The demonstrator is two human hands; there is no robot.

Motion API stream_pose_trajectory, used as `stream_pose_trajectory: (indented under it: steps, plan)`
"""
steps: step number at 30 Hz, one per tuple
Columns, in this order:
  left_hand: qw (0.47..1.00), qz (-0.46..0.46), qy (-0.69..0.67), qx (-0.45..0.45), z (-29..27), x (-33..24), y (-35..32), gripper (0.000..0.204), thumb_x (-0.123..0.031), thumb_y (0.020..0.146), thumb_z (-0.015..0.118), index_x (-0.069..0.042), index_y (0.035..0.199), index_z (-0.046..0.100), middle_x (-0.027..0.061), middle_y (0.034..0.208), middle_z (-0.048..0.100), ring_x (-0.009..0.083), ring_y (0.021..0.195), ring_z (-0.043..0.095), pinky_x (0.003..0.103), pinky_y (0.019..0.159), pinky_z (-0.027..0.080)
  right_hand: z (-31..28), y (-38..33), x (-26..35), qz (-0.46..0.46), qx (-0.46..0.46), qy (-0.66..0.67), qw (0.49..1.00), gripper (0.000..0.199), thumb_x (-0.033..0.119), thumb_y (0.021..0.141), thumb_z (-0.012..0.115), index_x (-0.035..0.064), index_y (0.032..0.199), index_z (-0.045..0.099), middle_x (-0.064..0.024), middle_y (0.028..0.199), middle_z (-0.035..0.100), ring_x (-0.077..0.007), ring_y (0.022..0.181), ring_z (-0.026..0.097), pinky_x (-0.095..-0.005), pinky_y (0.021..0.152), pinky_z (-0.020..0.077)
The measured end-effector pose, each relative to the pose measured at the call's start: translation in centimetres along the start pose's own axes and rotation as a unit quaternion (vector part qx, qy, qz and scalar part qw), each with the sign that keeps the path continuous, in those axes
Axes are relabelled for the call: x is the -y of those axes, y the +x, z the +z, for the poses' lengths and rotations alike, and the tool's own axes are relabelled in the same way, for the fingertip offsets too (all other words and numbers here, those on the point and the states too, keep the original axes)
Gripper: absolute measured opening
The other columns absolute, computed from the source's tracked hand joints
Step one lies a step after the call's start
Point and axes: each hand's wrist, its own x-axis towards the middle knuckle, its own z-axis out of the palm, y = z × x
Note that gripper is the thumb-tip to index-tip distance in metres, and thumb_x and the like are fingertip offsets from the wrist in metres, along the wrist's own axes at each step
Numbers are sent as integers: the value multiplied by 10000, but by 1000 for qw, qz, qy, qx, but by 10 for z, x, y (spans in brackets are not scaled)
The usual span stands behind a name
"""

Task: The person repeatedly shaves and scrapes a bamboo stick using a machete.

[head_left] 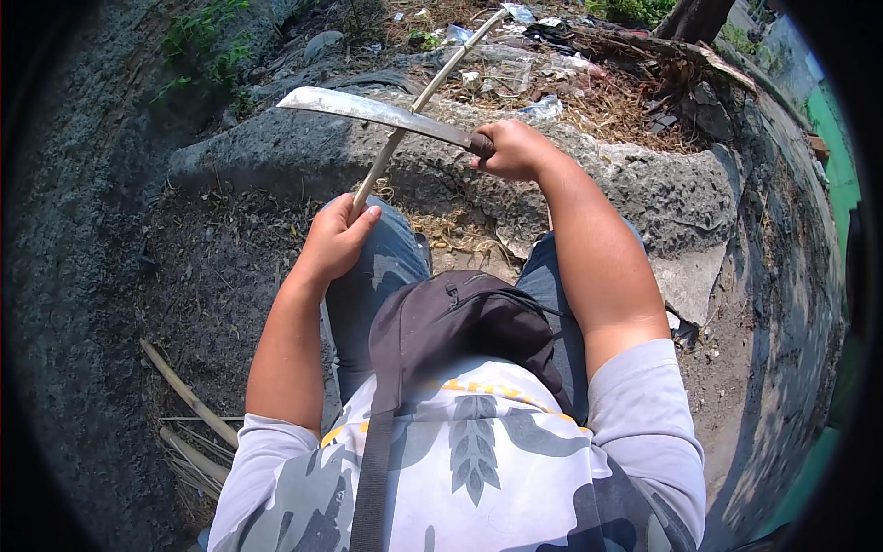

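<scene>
The right hand [515,150] is closed around the dark handle of a long steel machete [377,112], its blade laid across a thin pale bamboo stick [432,87]. The left hand [336,237] clenches the stick's near end. This looks like whittling; a controlled stroke away from the body seems called for. Below lie a rough grey concrete slab [644,184], bare dirt and litter.
</scene>
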Motion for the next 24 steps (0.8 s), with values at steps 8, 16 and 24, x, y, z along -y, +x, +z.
stream_pose_trajectory:
  steps: [8, 16, 24]
  plan:
    - [994, -75, -54, 50, -3, 7, 8, 382, -342, 1064, 617, -45, 833, 546, -51, 736, 461, 75, 696, 399, 302, 590, 371, 16, 3, 23, -23, 33, -46, 998, 312, 330, 870, 763, 156, 1128, 741, -140, 1108, 750, -339, 1096, 704, -468, 943, 550]
    - [997, -50, -50, 44, -3, 8, 5, 354, -320, 1057, 628, -44, 847, 560, -50, 736, 465, 77, 696, 414, 295, 598, 379, 6, 16, -18, 57, -52, 11, 997, 407, 403, 863, 792, 108, 1137, 730, -168, 1047, 757, -338, 1016, 721, -447, 876, 551]
    - [996, -74, -38, 45, -5, -3, 4, 311, -311, 1028, 667, -42, 885, 606, -43, 750, 504, 78, 705, 445, 296, 616, 403, 4, 14, -28, 63, -55, 114, 990, 418, 372, 850, 822, 66, 1115, 718, -143, 984, 751, -268, 927, 716, -397, 826, 535]
